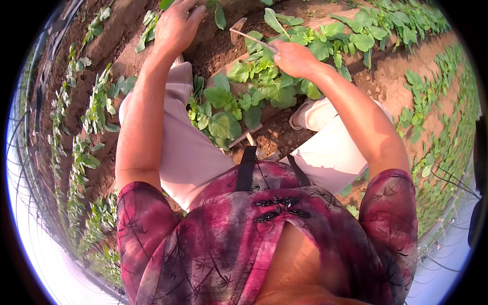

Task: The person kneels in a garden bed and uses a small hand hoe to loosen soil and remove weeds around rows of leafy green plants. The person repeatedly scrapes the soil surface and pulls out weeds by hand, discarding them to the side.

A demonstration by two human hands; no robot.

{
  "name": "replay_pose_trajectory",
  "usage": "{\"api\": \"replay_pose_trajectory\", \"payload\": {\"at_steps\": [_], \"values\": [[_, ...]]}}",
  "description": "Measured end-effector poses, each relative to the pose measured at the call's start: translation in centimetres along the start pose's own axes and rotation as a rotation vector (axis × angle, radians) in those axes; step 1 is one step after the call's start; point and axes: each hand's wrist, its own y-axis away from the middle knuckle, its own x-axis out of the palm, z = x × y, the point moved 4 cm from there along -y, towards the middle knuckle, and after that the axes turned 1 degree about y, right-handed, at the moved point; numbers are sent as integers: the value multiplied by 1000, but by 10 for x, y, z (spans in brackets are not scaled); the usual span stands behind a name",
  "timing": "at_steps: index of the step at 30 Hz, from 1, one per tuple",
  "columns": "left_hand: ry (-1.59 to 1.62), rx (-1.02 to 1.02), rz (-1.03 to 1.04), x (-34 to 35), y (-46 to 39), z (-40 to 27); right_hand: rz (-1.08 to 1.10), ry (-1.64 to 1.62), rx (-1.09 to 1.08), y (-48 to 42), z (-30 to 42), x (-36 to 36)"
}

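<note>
My right hand (292,58) grips the thin handle of a small hand hoe (251,38). Its flat, soil-coloured blade (238,30) points left, above bare brown soil between the leafy plants. Below that hand, broad green leaves (278,89) spread between my legs. My left hand (178,26) reaches to the top edge of the picture, where some fingertips are cut off. Green leaves (220,17) hang just right of it, and another plant (148,30) grows to its left. Whether the left fingers hold anything cannot be seen.
Rows of leafy plants (95,103) run along the left, with denser rows (438,99) at right. My shoe (299,116) rests on soil beside the middle plants. Pale narrow pieces (249,139) lie between my thighs. Thin curved lines, perhaps a frame, show at the rim.
</note>
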Motion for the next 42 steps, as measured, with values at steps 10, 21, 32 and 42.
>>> {"api": "replay_pose_trajectory", "payload": {"at_steps": [10, 21, 32, 42], "values": [[-65, -42, 44, 30, 17, 29, -109, 22, -75, -5, 6, -8], [276, -227, 266, 58, 21, 11, -352, -185, -74, -6, 10, -29], [160, -62, 105, 34, -24, 36, -330, -396, 235, -17, -96, -89], [162, -262, 95, -25, -15, -21, -309, -180, 624, -48, -254, -90]]}}
